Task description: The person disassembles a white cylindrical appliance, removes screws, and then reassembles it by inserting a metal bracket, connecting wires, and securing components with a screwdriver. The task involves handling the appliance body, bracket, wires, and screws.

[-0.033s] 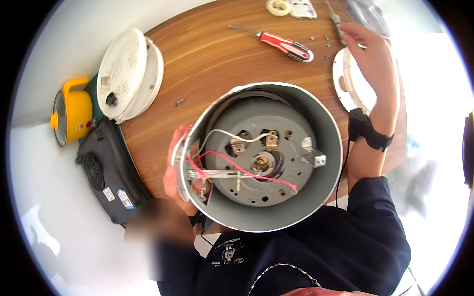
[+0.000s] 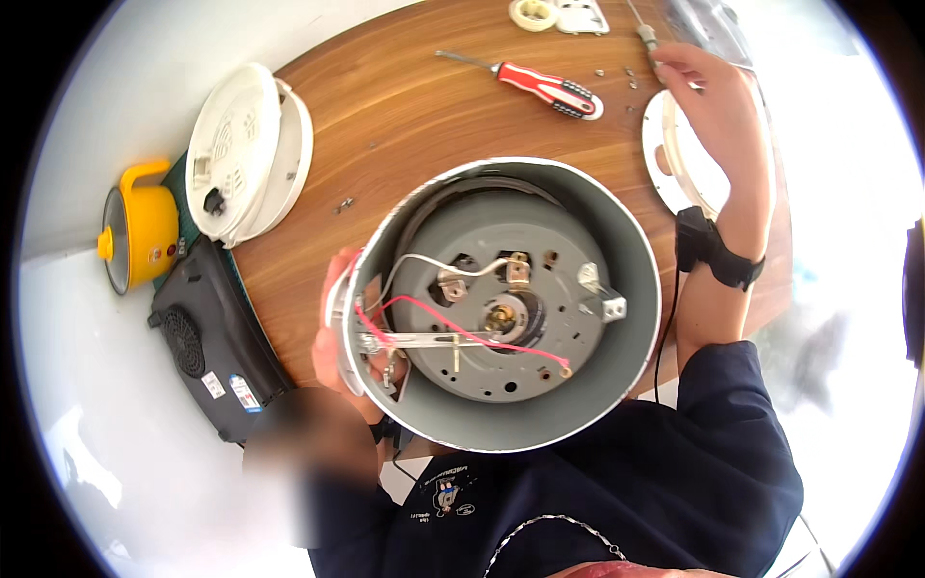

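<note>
An appliance housing (image 2: 631, 371), a round metal shell like a rice cooker's body, sits tilted toward me with its inside showing. Within it are a grey metal plate (image 2: 462, 374), a white wire (image 2: 424, 258), a red wire (image 2: 434, 313) and a metal bracket strip (image 2: 429, 340). My left hand (image 2: 332, 347) is closed on the housing's left side, where a white part sits; some fingers are hidden behind the wall. At the far right, my right hand (image 2: 708, 101) pinches the grey-green handle of a thin screwdriver (image 2: 647, 40).
A red and black screwdriver (image 2: 549, 89) lies beyond the housing, near small screws (image 2: 631, 77). White plastic covers (image 2: 236, 144) stand at left, beside a yellow pot (image 2: 149, 226) and a black device (image 2: 217, 337). A white ring-shaped part (image 2: 660, 154) lies under my right forearm; tape (image 2: 533, 13) is at the back.
The whole scene sits slightly further left in the picture. Both hands keep their holds, the left on the housing and the right on the screwdriver.
</note>
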